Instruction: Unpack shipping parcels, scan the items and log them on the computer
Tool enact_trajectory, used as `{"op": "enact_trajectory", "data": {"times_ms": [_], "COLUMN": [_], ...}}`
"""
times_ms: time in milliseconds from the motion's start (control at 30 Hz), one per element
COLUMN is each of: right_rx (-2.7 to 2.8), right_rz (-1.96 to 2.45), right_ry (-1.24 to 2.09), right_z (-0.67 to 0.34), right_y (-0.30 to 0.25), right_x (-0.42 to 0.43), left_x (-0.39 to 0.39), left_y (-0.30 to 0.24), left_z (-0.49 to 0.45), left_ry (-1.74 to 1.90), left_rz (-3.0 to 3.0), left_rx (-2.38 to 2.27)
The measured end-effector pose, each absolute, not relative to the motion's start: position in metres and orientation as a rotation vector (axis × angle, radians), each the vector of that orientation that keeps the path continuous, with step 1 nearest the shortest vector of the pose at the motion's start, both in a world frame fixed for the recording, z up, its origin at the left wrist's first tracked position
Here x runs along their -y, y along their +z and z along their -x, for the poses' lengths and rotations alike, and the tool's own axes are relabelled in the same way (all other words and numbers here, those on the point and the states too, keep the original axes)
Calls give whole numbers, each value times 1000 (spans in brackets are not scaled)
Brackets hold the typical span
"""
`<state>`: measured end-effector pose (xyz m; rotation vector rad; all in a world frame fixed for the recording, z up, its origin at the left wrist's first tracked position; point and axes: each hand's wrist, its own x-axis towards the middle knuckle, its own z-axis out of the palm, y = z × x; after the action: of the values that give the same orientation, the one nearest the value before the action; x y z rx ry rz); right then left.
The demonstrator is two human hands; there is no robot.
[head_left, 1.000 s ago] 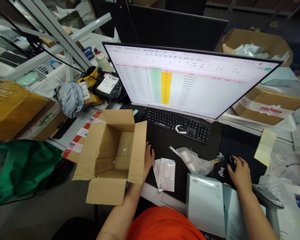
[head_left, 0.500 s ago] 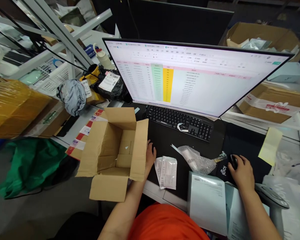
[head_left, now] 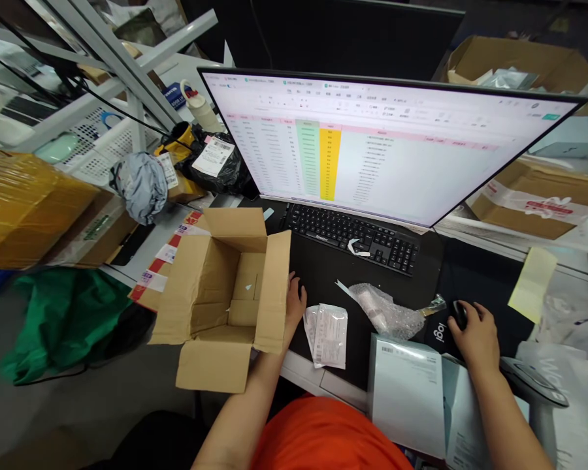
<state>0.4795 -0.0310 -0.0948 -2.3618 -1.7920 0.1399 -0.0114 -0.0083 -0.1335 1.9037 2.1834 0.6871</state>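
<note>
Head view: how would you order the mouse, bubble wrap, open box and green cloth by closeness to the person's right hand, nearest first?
1. Mouse: under the right hand.
2. Bubble wrap: left of that hand.
3. Open box: farther left, by the left hand.
4. Green cloth: far left, past the box.

"logi" is printed in white on the black mouse mat (head_left: 490, 277), toward four o'clock. Farther out in that direction, the letters "Wo" can be made out on a pale plastic bag (head_left: 566, 411), the rest being unclear. At ten o'clock, a white shipping label (head_left: 212, 158) is borne by a black parcel (head_left: 228, 175), its print too small to be read. Toward two o'clock, spreadsheet text is shown on the monitor (head_left: 421, 156), likewise illegible.
</note>
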Motion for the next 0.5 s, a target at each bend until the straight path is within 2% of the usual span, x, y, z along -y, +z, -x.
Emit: {"op": "enact_trajectory", "data": {"times_ms": [500], "right_rx": [1670], "right_rz": [2409], "right_ry": [149], "right_z": [-475], "right_y": [-89], "right_x": [28], "left_x": [5], "left_y": [-129], "left_z": [9], "left_ry": [767], "left_rz": [-1956], "left_rx": [-2164]}}
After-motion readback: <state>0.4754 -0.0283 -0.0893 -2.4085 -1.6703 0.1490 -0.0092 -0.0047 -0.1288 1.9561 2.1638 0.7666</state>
